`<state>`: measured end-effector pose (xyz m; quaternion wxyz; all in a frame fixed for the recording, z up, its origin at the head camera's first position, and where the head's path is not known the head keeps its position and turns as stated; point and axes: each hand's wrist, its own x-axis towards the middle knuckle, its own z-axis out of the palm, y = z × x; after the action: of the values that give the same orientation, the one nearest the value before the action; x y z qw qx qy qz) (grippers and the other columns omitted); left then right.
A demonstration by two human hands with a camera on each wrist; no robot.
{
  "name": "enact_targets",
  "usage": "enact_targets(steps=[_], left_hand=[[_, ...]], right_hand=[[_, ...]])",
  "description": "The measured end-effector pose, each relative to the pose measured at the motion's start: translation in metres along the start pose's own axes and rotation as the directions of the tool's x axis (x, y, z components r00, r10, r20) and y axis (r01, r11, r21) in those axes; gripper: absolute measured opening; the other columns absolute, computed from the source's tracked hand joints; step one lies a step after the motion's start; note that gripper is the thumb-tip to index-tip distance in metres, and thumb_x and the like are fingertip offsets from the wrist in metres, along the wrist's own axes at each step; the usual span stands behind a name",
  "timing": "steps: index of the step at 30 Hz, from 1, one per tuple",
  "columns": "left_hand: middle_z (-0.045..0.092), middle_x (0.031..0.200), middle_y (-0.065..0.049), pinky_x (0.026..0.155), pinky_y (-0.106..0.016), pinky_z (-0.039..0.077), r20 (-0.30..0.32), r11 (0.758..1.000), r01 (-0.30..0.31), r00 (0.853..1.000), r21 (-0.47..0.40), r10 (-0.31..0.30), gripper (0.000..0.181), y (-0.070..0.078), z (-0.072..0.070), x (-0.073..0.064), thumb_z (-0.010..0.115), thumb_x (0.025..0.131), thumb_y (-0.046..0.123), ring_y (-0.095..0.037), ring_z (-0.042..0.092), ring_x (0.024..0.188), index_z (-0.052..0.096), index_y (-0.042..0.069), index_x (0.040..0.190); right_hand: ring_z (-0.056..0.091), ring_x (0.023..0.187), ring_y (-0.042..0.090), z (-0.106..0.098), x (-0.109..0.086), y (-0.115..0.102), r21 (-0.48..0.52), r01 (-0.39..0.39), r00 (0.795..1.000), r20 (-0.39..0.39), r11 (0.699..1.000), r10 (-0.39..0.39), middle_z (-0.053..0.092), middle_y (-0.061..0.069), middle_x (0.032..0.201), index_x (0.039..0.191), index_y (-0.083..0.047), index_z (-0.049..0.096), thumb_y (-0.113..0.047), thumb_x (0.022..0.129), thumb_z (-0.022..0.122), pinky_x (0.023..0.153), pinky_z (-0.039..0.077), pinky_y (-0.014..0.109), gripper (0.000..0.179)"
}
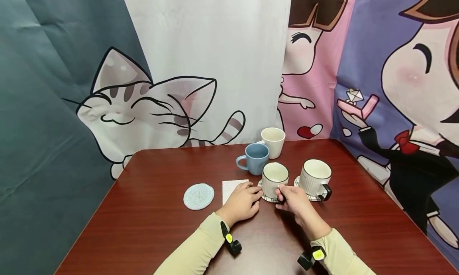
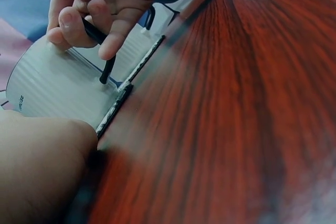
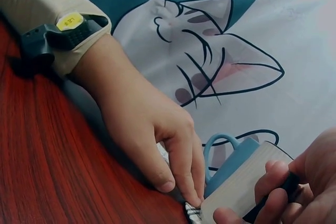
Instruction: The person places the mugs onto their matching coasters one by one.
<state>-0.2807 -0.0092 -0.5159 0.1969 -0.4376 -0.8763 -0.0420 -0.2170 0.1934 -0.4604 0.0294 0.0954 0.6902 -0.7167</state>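
Note:
My right hand [image 1: 297, 201] pinches the black handle [image 2: 107, 71] of a ribbed white mug [image 1: 273, 181] with a dark rim. This mug stands upright over a round checked coaster [image 1: 267, 199]. On the mug's left, my left hand [image 1: 243, 202] rests low with its fingers reaching forward. Its fingertips touch the edge of that coaster in the right wrist view, and its thumb stays apart from them. Under the left hand lies a white square coaster [image 1: 228, 188], partly hidden by the fingers.
A similar white mug [image 1: 315, 176] with a black handle stands on another checked coaster [image 1: 297, 182] at right. Behind are a blue mug [image 1: 256, 159] and a plain white ribbed mug [image 1: 274, 142]. A pale blue round coaster [image 1: 199, 196] lies at left. A printed curtain [image 1: 215, 48] hangs behind the table.

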Motion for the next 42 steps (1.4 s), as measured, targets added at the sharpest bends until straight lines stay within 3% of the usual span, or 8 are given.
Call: enact_targets(steps=[11, 16, 19, 23, 25, 30, 33, 42], left_hand=[[0.066, 0.133, 0.004, 0.108, -0.043, 0.041, -0.006, 1.000, 0.022, 1.000, -0.015, -0.022, 0.039, -0.001, 0.003, -0.004, 0.060, 0.094, 0.027, -0.029, 0.056, 0.126, 0.071, 0.018, 0.130], [0.068, 0.128, 0.006, 0.107, -0.041, 0.043, -0.045, 0.999, 0.045, 0.998, -0.025, -0.047, 0.035, -0.001, 0.003, -0.004, 0.061, 0.094, 0.028, -0.026, 0.057, 0.125, 0.073, 0.021, 0.126], [0.071, 0.120, 0.007, 0.105, -0.039, 0.044, -0.081, 0.997, 0.065, 0.994, -0.032, -0.068, 0.031, -0.001, 0.001, -0.004, 0.061, 0.094, 0.027, -0.024, 0.059, 0.121, 0.075, 0.022, 0.121], [0.073, 0.112, 0.007, 0.102, -0.037, 0.045, -0.115, 0.994, 0.091, 0.988, -0.067, -0.098, 0.027, -0.004, -0.005, -0.004, 0.060, 0.093, 0.024, -0.022, 0.061, 0.115, 0.078, 0.021, 0.114], [0.073, 0.110, 0.008, 0.101, -0.037, 0.046, -0.119, 0.991, 0.100, 0.987, -0.089, -0.111, 0.026, -0.007, -0.008, -0.005, 0.060, 0.093, 0.023, -0.021, 0.062, 0.114, 0.078, 0.021, 0.112], [0.072, 0.109, 0.010, 0.093, -0.038, 0.049, -0.100, 0.978, 0.147, 0.982, -0.146, -0.163, 0.026, -0.016, -0.015, -0.007, 0.059, 0.093, 0.023, -0.016, 0.061, 0.106, 0.076, 0.025, 0.113], [0.072, 0.106, 0.010, 0.088, -0.038, 0.050, -0.100, 0.965, 0.184, 0.974, -0.188, -0.205, 0.024, -0.021, -0.021, -0.009, 0.059, 0.095, 0.022, -0.015, 0.060, 0.102, 0.076, 0.025, 0.112], [0.073, 0.102, 0.008, 0.087, -0.039, 0.050, -0.121, 0.915, 0.279, 0.938, -0.292, -0.325, 0.022, -0.037, -0.045, -0.011, 0.059, 0.095, 0.022, -0.016, 0.062, 0.098, 0.077, 0.023, 0.108]], right_hand=[[0.055, 0.056, 0.010, 0.001, 0.001, 0.005, -0.043, 0.020, 1.000, -0.007, 0.999, -0.021, 0.056, 0.001, 0.066, 0.087, 0.003, 0.065, -0.020, 0.106, 0.051, 0.059, 0.058, 0.032, 0.032], [0.054, 0.048, 0.017, -0.003, 0.002, 0.007, -0.237, 0.086, 0.994, -0.048, 0.968, -0.100, 0.061, 0.005, 0.067, 0.087, 0.004, 0.066, -0.025, 0.104, 0.054, 0.050, 0.055, 0.034, 0.036], [0.057, 0.047, 0.020, -0.008, 0.002, 0.006, -0.462, 0.152, 0.975, -0.077, 0.874, -0.210, 0.059, 0.006, 0.059, 0.085, -0.003, 0.070, -0.030, 0.102, 0.056, 0.051, 0.051, 0.033, 0.035], [0.056, 0.058, 0.018, -0.014, 0.002, 0.001, -0.706, 0.233, 0.911, -0.084, 0.669, -0.405, 0.057, 0.000, 0.059, 0.079, -0.015, 0.070, -0.034, 0.101, 0.057, 0.060, 0.043, 0.033, 0.031], [0.053, 0.064, 0.018, -0.016, 0.001, -0.001, -0.759, 0.250, 0.881, -0.080, 0.602, -0.467, 0.056, -0.003, 0.063, 0.076, -0.018, 0.067, -0.035, 0.101, 0.057, 0.062, 0.042, 0.034, 0.031], [0.054, 0.065, 0.019, -0.017, 0.001, -0.004, -0.808, 0.260, 0.838, -0.083, 0.529, -0.539, 0.057, -0.006, 0.063, 0.078, -0.021, 0.068, -0.036, 0.099, 0.060, 0.061, 0.042, 0.035, 0.027], [0.054, 0.063, 0.018, -0.017, 0.002, -0.005, -0.825, 0.299, 0.801, -0.056, 0.480, -0.596, 0.058, -0.006, 0.063, 0.080, -0.020, 0.069, -0.033, 0.099, 0.061, 0.059, 0.042, 0.035, 0.024], [0.056, 0.064, 0.019, -0.008, 0.003, -0.013, -0.855, 0.426, 0.630, 0.046, 0.295, -0.775, 0.058, -0.004, 0.066, 0.075, -0.019, 0.066, -0.022, 0.094, 0.065, 0.055, 0.043, 0.038, 0.019]])
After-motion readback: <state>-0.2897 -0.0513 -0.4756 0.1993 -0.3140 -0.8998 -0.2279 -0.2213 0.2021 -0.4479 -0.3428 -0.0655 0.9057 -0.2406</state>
